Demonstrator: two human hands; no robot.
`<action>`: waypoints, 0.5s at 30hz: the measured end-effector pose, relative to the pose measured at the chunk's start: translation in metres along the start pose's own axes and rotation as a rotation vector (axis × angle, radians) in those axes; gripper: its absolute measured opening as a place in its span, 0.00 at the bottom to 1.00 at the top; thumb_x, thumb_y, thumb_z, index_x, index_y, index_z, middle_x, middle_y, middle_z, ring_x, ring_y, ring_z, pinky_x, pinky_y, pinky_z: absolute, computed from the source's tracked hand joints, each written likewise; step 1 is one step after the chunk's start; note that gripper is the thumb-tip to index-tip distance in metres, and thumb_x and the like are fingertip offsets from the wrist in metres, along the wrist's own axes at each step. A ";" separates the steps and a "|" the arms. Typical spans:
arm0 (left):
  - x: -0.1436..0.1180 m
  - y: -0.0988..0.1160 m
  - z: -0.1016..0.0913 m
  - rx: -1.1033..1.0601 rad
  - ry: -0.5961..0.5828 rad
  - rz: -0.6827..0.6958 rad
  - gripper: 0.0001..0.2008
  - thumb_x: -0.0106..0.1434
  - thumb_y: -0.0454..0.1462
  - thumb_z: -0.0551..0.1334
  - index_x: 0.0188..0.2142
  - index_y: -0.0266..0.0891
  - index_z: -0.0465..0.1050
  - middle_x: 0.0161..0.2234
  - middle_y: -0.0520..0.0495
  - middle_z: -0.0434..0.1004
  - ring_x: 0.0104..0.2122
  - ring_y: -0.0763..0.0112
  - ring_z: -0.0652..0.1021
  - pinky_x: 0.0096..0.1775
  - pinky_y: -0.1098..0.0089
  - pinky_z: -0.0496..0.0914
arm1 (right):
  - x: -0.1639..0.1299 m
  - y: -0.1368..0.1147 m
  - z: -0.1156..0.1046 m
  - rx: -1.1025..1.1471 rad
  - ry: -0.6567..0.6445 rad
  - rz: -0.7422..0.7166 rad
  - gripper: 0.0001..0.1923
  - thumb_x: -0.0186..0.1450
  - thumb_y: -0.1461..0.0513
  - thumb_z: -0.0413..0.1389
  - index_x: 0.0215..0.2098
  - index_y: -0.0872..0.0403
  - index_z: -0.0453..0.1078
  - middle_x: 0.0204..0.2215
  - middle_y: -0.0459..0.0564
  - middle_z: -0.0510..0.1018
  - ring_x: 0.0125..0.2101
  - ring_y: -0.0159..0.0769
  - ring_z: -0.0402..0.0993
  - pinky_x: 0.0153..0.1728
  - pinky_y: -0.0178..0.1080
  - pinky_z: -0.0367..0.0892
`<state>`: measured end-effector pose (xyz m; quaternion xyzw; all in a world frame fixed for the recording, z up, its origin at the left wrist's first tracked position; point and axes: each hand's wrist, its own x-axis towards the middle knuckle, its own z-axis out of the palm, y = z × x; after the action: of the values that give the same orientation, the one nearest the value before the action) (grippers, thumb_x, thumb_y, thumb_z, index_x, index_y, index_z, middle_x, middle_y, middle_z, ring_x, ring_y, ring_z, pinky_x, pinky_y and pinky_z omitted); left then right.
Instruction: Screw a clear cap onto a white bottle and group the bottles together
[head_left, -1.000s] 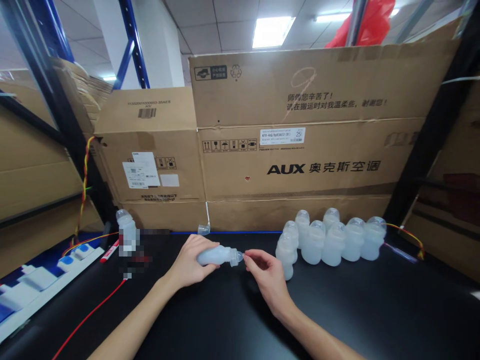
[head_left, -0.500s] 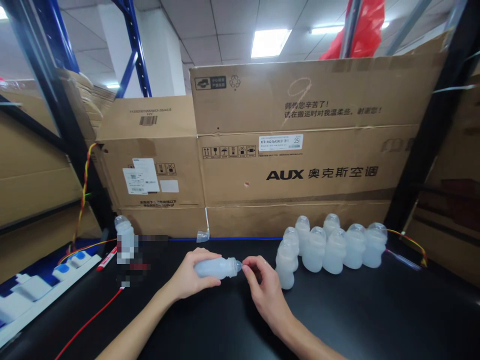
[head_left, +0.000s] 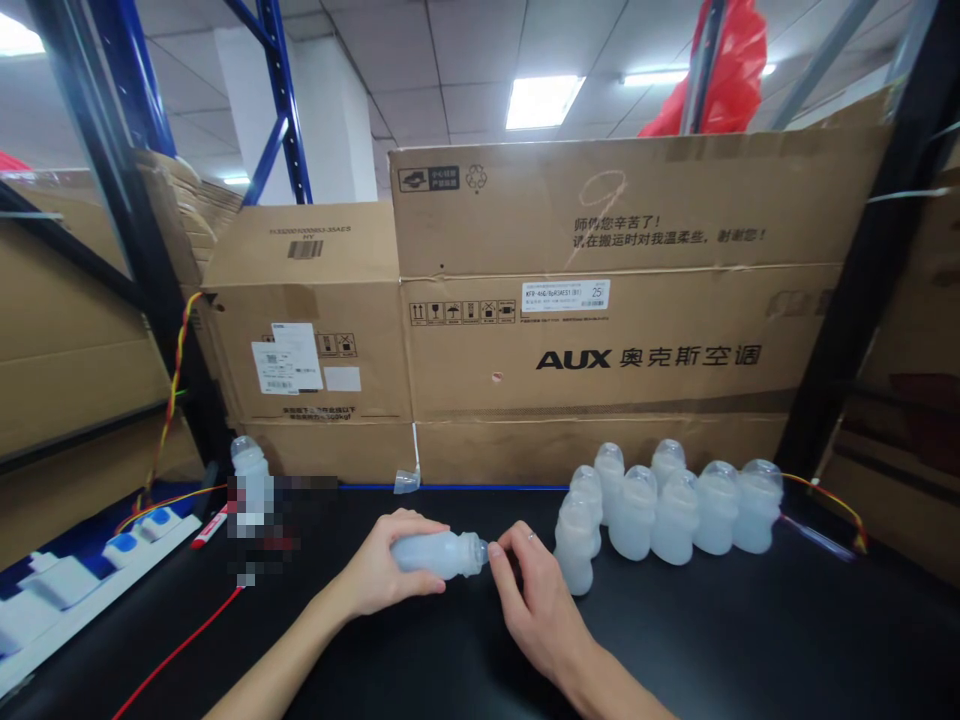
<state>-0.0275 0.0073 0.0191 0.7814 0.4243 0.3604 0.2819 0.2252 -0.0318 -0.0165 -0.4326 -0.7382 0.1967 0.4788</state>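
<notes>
A frosted baby bottle [head_left: 439,555] lies nearly level above the black table, its neck facing right. My left hand [head_left: 386,565] is wrapped round its body. At the neck end sits a clear teat [head_left: 483,551], its tip between the thumb and forefinger of my right hand [head_left: 532,585]. The pinch covers the very tip, and my other right fingers are curled. To the right of that hand stand several similar frosted bottles [head_left: 630,515] with clear domed caps, upright in a close group.
Cardboard boxes [head_left: 480,395] wall off the back of the black table [head_left: 420,665]. Another capped bottle [head_left: 250,470] stands at the left, partly pixelated, beside a red marker [head_left: 210,526]. A power strip [head_left: 97,590] with plugs and a red cable [head_left: 176,645] lie at the left.
The whole view has shifted slightly, so everything appears a little lower. Both hands keep the same hold on the bottle and its teat.
</notes>
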 end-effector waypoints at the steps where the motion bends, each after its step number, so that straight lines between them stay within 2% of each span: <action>1: -0.001 0.001 0.001 -0.003 0.001 0.006 0.33 0.45 0.55 0.79 0.48 0.45 0.84 0.41 0.44 0.80 0.41 0.58 0.77 0.46 0.60 0.68 | -0.001 0.000 0.000 0.044 -0.027 0.016 0.15 0.78 0.51 0.48 0.48 0.53 0.67 0.39 0.49 0.72 0.34 0.33 0.70 0.38 0.38 0.67; 3: -0.003 -0.001 0.002 0.005 -0.005 0.030 0.33 0.45 0.55 0.80 0.48 0.45 0.84 0.41 0.44 0.80 0.41 0.58 0.77 0.47 0.59 0.69 | -0.002 0.000 0.000 0.097 -0.095 0.025 0.20 0.76 0.50 0.52 0.60 0.52 0.64 0.45 0.51 0.73 0.35 0.33 0.72 0.39 0.37 0.69; 4: -0.004 -0.002 0.003 0.011 -0.009 0.043 0.33 0.45 0.55 0.80 0.48 0.44 0.84 0.41 0.44 0.80 0.41 0.58 0.77 0.48 0.58 0.69 | -0.003 0.000 0.001 0.101 -0.123 0.013 0.21 0.75 0.50 0.54 0.61 0.51 0.64 0.45 0.51 0.73 0.36 0.33 0.73 0.40 0.37 0.70; 7: -0.007 -0.012 0.004 0.007 0.008 0.061 0.34 0.46 0.54 0.80 0.49 0.43 0.82 0.42 0.43 0.79 0.42 0.58 0.77 0.50 0.56 0.70 | -0.003 0.003 0.002 0.137 -0.163 -0.079 0.18 0.75 0.55 0.54 0.61 0.50 0.67 0.45 0.51 0.74 0.38 0.34 0.73 0.43 0.38 0.72; 11: -0.008 -0.022 0.003 -0.030 0.028 0.036 0.36 0.45 0.55 0.80 0.49 0.40 0.81 0.44 0.42 0.78 0.43 0.58 0.78 0.49 0.56 0.72 | -0.002 0.008 0.003 0.195 -0.177 -0.199 0.22 0.72 0.65 0.52 0.63 0.46 0.63 0.56 0.52 0.70 0.48 0.35 0.73 0.51 0.38 0.70; 15: -0.009 -0.023 0.002 -0.041 0.014 -0.006 0.37 0.44 0.56 0.80 0.49 0.41 0.80 0.45 0.43 0.78 0.43 0.58 0.79 0.49 0.57 0.72 | -0.001 0.013 0.006 0.191 -0.135 -0.185 0.25 0.69 0.67 0.54 0.62 0.45 0.63 0.55 0.49 0.72 0.49 0.35 0.73 0.52 0.38 0.69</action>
<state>-0.0397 0.0103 -0.0026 0.7716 0.4211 0.3737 0.2962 0.2262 -0.0243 -0.0291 -0.3011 -0.7834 0.2496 0.4830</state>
